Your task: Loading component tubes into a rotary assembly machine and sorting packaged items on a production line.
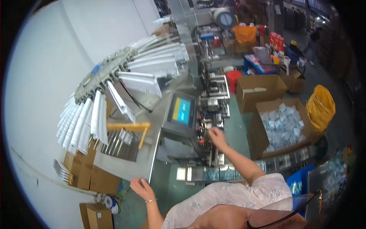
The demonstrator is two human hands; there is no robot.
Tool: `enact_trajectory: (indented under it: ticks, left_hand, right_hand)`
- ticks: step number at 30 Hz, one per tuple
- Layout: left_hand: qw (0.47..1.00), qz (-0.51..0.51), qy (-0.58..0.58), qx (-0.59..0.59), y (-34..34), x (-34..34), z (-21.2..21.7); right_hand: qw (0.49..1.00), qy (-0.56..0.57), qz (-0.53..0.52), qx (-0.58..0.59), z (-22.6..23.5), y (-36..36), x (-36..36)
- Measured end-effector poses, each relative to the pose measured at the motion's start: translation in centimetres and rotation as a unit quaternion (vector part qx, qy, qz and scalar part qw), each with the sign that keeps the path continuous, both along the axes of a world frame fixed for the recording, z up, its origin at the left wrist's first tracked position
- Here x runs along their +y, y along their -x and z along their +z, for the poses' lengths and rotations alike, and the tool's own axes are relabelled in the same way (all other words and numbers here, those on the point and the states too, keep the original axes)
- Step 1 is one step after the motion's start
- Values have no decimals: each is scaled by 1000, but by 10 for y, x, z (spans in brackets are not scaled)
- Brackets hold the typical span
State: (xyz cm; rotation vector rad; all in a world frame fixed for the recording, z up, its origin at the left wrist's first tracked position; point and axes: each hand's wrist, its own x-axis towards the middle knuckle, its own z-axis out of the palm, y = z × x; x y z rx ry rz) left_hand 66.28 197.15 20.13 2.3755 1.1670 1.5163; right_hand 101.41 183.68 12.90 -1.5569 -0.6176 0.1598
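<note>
My right hand [217, 138] reaches to the machine [207, 110], just right of its control panel. Its fingers are curled together at the machine's metal parts; whatever they hold, if anything, is too small to make out. My left hand [141, 189] hangs low by the front edge of the metal table [146, 164], fingers loosely bent and apart, with nothing visible in it. A lit touch screen [182, 110] faces me on the panel. Below the right forearm, a conveyor [194, 174] carries small teal-and-white packets [221, 173] in its compartments.
On the left, a large round rack [103, 72] bears many white rolled sheets over the table. A cardboard box [253, 131] full of small clear-and-blue packets stands right, beside a yellow bag [321, 107]. A red bin [233, 79] is behind. Another person [313, 42] is far right.
</note>
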Motion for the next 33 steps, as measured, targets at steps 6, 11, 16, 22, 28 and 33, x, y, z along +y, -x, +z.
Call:
enact_trajectory:
  ticks: [6, 11, 16, 22, 28, 33]
  left_hand:
    - [997, -39, -23, 64, -20, 16, -1]
    - [998, -35, -20, 55, -20, 19, 1]
    - [998, -27, -21, 51, -23, 21, -3]
    - [995, -88, 4, 52, -23, 21, 10]
    - [991, -130, 27, 22, -10, 50, 17]
    - [985, -167, 36, 19, -10, 64, 10]
  right_hand:
    - [925, -365, 91, 48, 208, -127, 68]
    - [886, -412, 197, 83, 271, -154, 108]
    - [895, -399, 199, 25, 282, -147, 123]
    - [911, -388, 133, -50, 284, -148, 125]
    - [900, -418, 94, -76, 289, -130, 119]
    - [905, -413, 79, -60, 290, -117, 116]
